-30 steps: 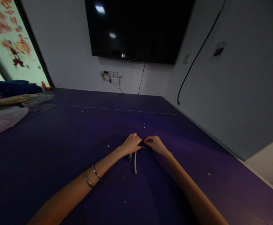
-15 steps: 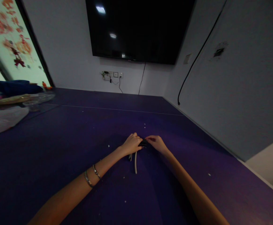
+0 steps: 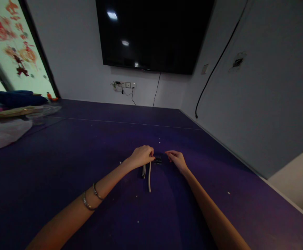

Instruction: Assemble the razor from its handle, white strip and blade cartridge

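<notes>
My left hand (image 3: pixel 142 155) is bent down over the upper end of a pale, narrow strip (image 3: pixel 149 178) lying on the purple surface. Its fingers are closed together; whether they pinch the strip or something hidden beneath them I cannot make out. Beside that strip lies a shorter, doubled pale-and-dark piece (image 3: pixel 144 171), partly under the hand. A small, flat, dark object (image 3: pixel 157 160) rests just right of my left fingertips, too dim to name. My right hand (image 3: pixel 176 159) hovers to the right of it, apart from it, holding nothing, with fingers loosely stretched to the left.
The purple surface (image 3: pixel 89 149) reaches the walls, with small white bits scattered on it. Clear plastic sheeting (image 3: pixel 8 133) and blue cloth (image 3: pixel 21 98) lie at left. A black cable (image 3: pixel 214 69) hangs down the right wall. A television (image 3: pixel 154 34) is mounted above wall sockets (image 3: pixel 125 84).
My left hand has drawn left off the dark object, uncovering it. My right hand has moved slightly right, away from it, and its fingers have loosened. The pale strip stays in place.
</notes>
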Action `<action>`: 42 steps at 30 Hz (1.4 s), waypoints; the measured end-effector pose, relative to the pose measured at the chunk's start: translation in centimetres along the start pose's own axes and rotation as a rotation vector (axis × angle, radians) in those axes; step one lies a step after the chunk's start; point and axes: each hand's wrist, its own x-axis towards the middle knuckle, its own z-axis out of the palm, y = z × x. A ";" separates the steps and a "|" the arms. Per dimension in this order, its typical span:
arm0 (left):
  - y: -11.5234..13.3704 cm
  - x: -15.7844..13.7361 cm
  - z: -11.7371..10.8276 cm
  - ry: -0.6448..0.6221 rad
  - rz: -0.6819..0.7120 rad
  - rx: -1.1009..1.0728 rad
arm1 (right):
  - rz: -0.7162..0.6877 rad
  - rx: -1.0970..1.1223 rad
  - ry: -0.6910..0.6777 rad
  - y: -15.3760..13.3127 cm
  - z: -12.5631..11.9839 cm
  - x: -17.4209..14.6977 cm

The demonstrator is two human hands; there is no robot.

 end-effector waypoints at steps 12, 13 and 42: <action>0.1 -4.3 1.6 -0.233 -0.252 0.051 | -0.023 -0.075 -0.047 0.2 0.3 -0.1; 0.1 -4.3 1.9 -0.237 -0.258 0.057 | -0.024 -0.078 -0.048 0.2 0.3 -0.1; 1.8 -4.2 0.5 -0.003 -0.300 0.095 | 0.326 0.557 -0.178 -7.7 6.0 -3.3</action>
